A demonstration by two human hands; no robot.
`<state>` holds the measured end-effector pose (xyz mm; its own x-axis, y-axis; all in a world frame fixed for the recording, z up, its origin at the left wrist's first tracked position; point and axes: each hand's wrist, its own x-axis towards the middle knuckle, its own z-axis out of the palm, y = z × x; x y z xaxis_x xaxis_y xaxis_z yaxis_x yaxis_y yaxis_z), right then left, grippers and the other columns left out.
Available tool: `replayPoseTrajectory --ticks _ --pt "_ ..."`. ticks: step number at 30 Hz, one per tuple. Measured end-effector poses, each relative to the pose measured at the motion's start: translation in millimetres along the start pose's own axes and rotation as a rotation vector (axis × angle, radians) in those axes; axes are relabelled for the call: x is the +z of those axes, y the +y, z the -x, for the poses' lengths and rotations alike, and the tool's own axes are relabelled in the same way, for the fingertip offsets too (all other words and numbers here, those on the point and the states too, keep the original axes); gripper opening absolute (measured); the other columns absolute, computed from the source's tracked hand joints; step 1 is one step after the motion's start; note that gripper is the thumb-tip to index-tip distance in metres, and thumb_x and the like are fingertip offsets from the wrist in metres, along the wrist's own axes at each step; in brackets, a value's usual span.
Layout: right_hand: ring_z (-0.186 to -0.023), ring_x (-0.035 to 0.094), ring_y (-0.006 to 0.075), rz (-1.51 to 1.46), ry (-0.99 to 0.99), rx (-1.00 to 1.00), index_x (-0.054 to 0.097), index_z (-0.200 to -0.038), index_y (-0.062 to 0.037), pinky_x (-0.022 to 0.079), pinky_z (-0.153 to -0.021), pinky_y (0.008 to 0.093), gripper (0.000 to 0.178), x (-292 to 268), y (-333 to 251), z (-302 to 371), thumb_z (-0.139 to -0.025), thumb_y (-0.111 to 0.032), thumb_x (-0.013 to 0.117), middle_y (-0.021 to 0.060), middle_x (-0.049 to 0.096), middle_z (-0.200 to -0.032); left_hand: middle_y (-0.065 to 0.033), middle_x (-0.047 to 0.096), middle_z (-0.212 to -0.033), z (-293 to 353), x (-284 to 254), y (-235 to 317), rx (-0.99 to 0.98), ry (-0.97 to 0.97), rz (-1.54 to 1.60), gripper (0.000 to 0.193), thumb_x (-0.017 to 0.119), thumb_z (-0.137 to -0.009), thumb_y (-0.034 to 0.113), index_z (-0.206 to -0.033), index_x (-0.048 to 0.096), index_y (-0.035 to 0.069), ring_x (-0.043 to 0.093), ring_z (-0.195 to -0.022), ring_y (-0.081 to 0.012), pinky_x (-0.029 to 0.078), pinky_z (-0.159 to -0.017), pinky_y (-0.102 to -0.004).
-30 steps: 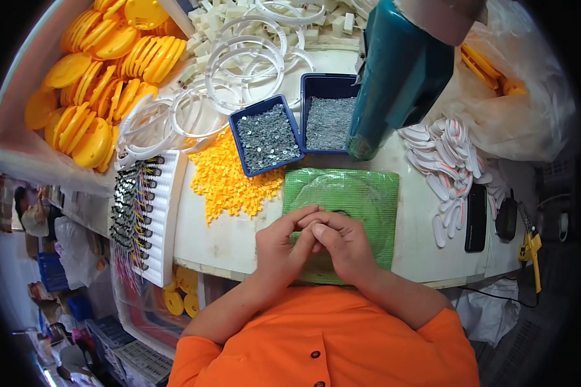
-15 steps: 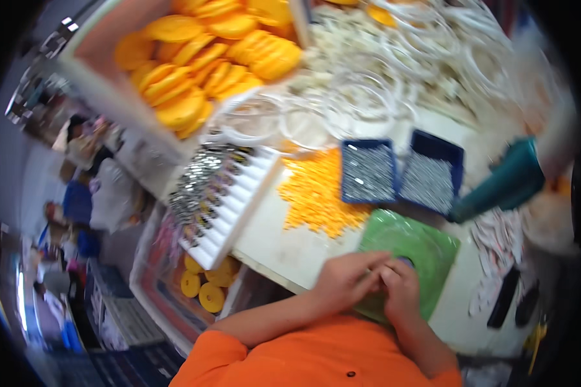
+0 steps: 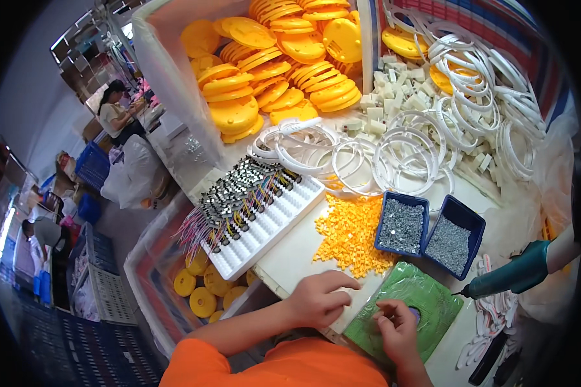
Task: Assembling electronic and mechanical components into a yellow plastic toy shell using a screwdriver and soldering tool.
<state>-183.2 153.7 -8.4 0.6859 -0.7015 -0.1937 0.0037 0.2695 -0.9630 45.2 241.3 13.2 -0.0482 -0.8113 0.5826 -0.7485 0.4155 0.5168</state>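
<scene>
Worktable (image 3: 297, 251): pale, flat, smooth. Green pad (image 3: 434, 308) lies at its near edge, before the blue trays (image 3: 399, 249): near-square, wrapped in glossy, wrinkled clear film; sides set slantwise, one corner pointing at the trays; long axis cannot be told. Left hand (image 3: 317, 300), just left of pad: fingers loosely curled, thumb and index spread. Right hand (image 3: 399, 332), over pad: thumb and index close together; cannot tell whether anything is pinched. Yellow pieces (image 3: 352, 235): small, angular, heaped.
</scene>
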Motion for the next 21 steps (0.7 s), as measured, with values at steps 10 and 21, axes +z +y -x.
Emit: replayPoseTrajectory --ticks 10,21 --pt "-0.061 0.053 0.0135 0.682 0.09 -0.295 0.059 -0.077 -0.0016 0.04 -0.055 0.0263 0.005 -19 17 -5 -0.076 0.003 0.057 0.0072 0.056 -0.075 -0.0065 0.061 -0.078 32 20 -25 -0.277 0.23 0.066 0.018 0.055 -0.064 -0.01 -0.069 0.061 0.007 0.06 -0.078 -0.0264 0.048 -0.07 -0.0363" --pt "-0.056 0.055 0.0189 0.658 0.08 -0.355 0.059 -0.075 -0.0028 0.041 -0.052 0.0299 0.006 -21 24 -7 -0.075 0.002 0.057 0.0092 0.057 -0.069 -0.0047 0.059 -0.069 50 29 -39 -0.28 0.187 0.206 0.018 0.053 -0.064 -0.007 -0.072 0.061 0.008 0.058 -0.067 -0.0267 0.044 -0.067 -0.0377"
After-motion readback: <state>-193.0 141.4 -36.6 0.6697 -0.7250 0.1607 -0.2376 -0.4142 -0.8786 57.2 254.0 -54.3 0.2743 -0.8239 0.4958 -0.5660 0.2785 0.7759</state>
